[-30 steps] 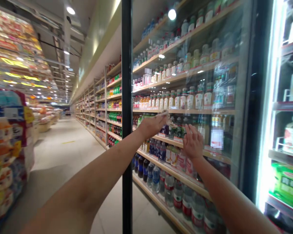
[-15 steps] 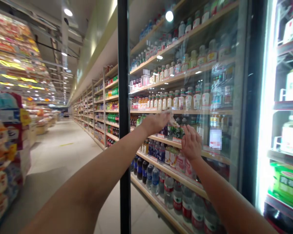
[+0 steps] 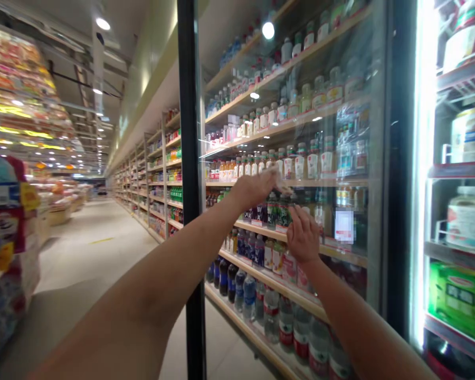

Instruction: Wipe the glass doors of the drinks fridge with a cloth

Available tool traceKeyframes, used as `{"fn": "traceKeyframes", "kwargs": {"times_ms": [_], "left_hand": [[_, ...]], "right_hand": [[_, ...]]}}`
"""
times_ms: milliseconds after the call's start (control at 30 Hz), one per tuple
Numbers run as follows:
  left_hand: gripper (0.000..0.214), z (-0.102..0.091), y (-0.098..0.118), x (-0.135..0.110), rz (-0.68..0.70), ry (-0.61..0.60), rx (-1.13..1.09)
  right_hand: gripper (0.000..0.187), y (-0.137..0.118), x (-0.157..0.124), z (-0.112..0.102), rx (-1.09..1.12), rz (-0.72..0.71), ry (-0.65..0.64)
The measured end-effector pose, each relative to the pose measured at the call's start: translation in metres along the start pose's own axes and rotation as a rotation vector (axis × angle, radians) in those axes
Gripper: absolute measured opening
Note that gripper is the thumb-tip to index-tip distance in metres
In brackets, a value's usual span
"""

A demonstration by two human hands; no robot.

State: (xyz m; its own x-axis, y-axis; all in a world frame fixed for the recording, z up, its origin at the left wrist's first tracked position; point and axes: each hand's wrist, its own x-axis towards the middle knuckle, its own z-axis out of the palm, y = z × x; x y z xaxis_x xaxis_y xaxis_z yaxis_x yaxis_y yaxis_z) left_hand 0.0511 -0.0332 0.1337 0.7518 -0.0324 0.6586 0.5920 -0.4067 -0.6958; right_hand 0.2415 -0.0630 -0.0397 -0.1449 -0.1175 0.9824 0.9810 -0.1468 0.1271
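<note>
A glass fridge door [image 3: 191,158] with a black frame stands swung out in front of me. My left hand [image 3: 257,186] reaches to the middle of the pane, its fingers blurred around a crumpled whitish cloth [image 3: 282,182] that is against the glass. Lower and to the right, my right hand [image 3: 303,233] is raised at the pane with its fingers stretched out and nothing in it. Whether its fingertips touch the glass I cannot tell. Through the pane show shelves of bottled drinks [image 3: 287,266].
On the right, the lit fridge [image 3: 430,172] holds white bottles [image 3: 467,219] and a green pack [image 3: 459,298]. Drink shelves [image 3: 158,174] line the aisle [image 3: 114,221] beyond the door. Stacked packaged goods [image 3: 8,221] stand at the left.
The view has shifted slightly, so the door and fridge appear farther left. My left hand stays at the pane with the cloth; my right hand remains raised below it.
</note>
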Motion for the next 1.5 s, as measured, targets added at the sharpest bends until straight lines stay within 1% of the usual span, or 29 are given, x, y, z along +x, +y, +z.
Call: {"fn": "traceKeyframes", "kwargs": {"times_ms": [67, 100, 133, 167, 200, 233, 300, 333, 367, 400, 433, 500, 533, 567, 600, 633, 733, 800, 900, 1033, 1067, 1133, 1200, 1267, 1300, 1367, 1400, 1467, 1500], "left_hand": [[0.051, -0.004, -0.013, 0.013, -0.167, 0.035, 0.025], [0.050, -0.004, -0.015, 0.017, -0.240, 0.065, 0.020], [0.050, -0.003, -0.014, 0.019, -0.282, 0.096, 0.002], [0.049, -0.001, -0.009, 0.019, -0.283, 0.118, -0.025], [0.048, 0.002, -0.001, 0.017, -0.239, 0.128, -0.055], [0.047, 0.005, 0.007, 0.015, -0.147, 0.122, -0.087], [0.045, 0.010, 0.020, 0.011, 0.098, 0.074, -0.135], [0.043, 0.010, 0.022, 0.011, 0.191, 0.049, -0.145], [0.043, 0.009, 0.020, 0.014, 0.227, 0.035, -0.145], [0.043, 0.008, 0.015, 0.018, 0.193, 0.036, -0.132], [0.044, 0.005, 0.008, 0.024, 0.097, 0.051, -0.113], [0.046, 0.001, -0.006, 0.034, -0.159, 0.103, -0.081], [0.047, 0.000, -0.010, 0.037, -0.258, 0.125, -0.078], [0.048, 0.001, -0.010, 0.038, -0.304, 0.140, -0.086], [0.048, 0.003, -0.007, 0.037, -0.301, 0.141, -0.100], [0.047, 0.006, -0.001, 0.033, -0.255, 0.131, -0.116], [0.045, 0.016, 0.027, 0.015, -0.052, 0.074, -0.143], [0.044, 0.020, 0.040, 0.005, 0.012, 0.051, -0.148], [0.047, 0.021, 0.046, 0.000, 0.008, 0.061, -0.155], [0.057, 0.023, 0.044, -0.002, -0.045, 0.146, -0.264], [0.062, 0.025, 0.043, -0.005, -0.049, 0.178, -0.310], [0.072, 0.028, 0.041, -0.014, -0.028, 0.239, -0.414], [0.080, 0.029, 0.036, -0.028, 0.023, 0.276, -0.517], [0.084, 0.028, 0.027, -0.044, 0.047, 0.275, -0.591], [0.084, 0.026, 0.021, -0.052, 0.031, 0.276, -0.611], [0.080, 0.021, 0.005, -0.064, -0.083, 0.323, -0.610], [0.076, 0.019, -0.003, -0.067, -0.169, 0.377, -0.587], [0.067, 0.015, -0.018, -0.069, -0.327, 0.483, -0.504], [0.063, 0.014, -0.024, -0.068, -0.380, 0.499, -0.451]], "right_hand": [[0.054, 0.000, 0.000, 0.001, 0.017, 0.006, -0.006], [0.054, 0.001, 0.000, 0.001, 0.024, 0.008, -0.007], [0.055, 0.001, 0.000, 0.001, 0.030, 0.009, -0.008], [0.055, 0.001, 0.000, 0.001, 0.035, 0.005, -0.006], [0.055, 0.001, 0.000, 0.001, 0.039, -0.002, 0.000], [0.056, 0.001, 0.000, 0.001, 0.041, -0.009, 0.006], [0.057, 0.001, -0.001, 0.002, 0.045, -0.011, 0.011], [0.057, 0.001, -0.001, 0.002, 0.049, -0.010, 0.010], [0.058, 0.001, -0.001, 0.002, 0.053, -0.004, 0.005], [0.058, 0.001, -0.001, 0.002, 0.057, 0.004, -0.002], [0.059, 0.001, -0.001, 0.002, 0.061, 0.012, -0.009], [0.058, 0.001, 0.000, 0.001, 0.063, 0.018, -0.016], [0.058, 0.001, 0.000, 0.001, 0.063, 0.020, -0.020], [0.057, 0.002, 0.000, 0.001, 0.062, 0.021, -0.023], [0.057, 0.002, 0.000, 0.001, 0.063, 0.020, -0.025], [0.056, 0.002, -0.001, 0.001, 0.066, 0.018, -0.028], [0.054, 0.002, -0.002, 0.001, 0.079, 0.014, -0.025], [0.051, 0.002, -0.001, 0.001, 0.085, 0.019, -0.013], [0.043, 0.004, 0.010, -0.002, 0.136, 0.080, -0.001], [0.041, 0.005, 0.045, -0.004, 0.381, 0.293, 0.084], [0.041, 0.002, 0.056, -0.004, 0.437, 0.334, 0.085], [0.042, -0.007, 0.076, -0.003, 0.505, 0.372, 0.030], [0.046, -0.021, 0.092, -0.001, 0.545, 0.343, -0.053], [0.050, -0.037, 0.100, 0.002, 0.579, 0.251, -0.123], [0.051, -0.045, 0.101, 0.003, 0.583, 0.186, -0.151], [0.052, -0.057, 0.096, 0.006, 0.547, 0.041, -0.190], [0.052, -0.062, 0.092, 0.007, 0.511, -0.033, -0.202], [0.053, -0.066, 0.081, 0.010, 0.427, -0.156, -0.223], [0.054, -0.066, 0.077, 0.011, 0.389, -0.200, -0.234]]}}
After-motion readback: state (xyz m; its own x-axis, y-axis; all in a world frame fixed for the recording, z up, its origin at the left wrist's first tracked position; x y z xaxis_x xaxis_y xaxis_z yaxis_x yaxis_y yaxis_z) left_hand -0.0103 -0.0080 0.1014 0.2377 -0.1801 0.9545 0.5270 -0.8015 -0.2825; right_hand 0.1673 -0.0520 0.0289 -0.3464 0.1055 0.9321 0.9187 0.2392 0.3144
